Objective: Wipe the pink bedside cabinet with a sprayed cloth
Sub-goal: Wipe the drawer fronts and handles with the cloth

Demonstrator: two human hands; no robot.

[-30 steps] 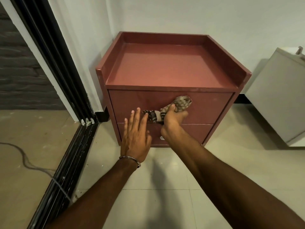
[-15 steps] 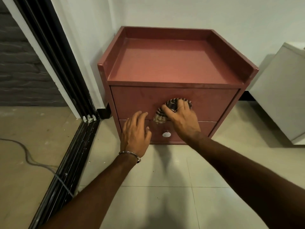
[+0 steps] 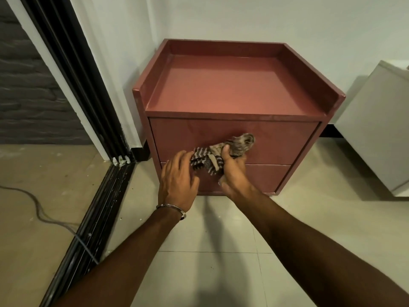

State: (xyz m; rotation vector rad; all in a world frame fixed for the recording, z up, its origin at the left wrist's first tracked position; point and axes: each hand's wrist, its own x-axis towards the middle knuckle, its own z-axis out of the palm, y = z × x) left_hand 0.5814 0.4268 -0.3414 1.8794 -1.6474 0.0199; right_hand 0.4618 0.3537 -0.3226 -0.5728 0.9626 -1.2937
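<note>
Right hand (image 3: 233, 171) now bunches the cloth (image 3: 223, 152) up instead of pressing it flat on the cabinet (image 3: 276, 140); left hand (image 3: 178, 182) open, fingertips touching the cloth.

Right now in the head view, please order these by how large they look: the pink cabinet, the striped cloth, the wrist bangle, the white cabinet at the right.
1. pink cabinet
2. white cabinet, cut by the frame edge, so its full size is unsure
3. striped cloth, bunched in the right hand
4. wrist bangle on the left hand
</note>
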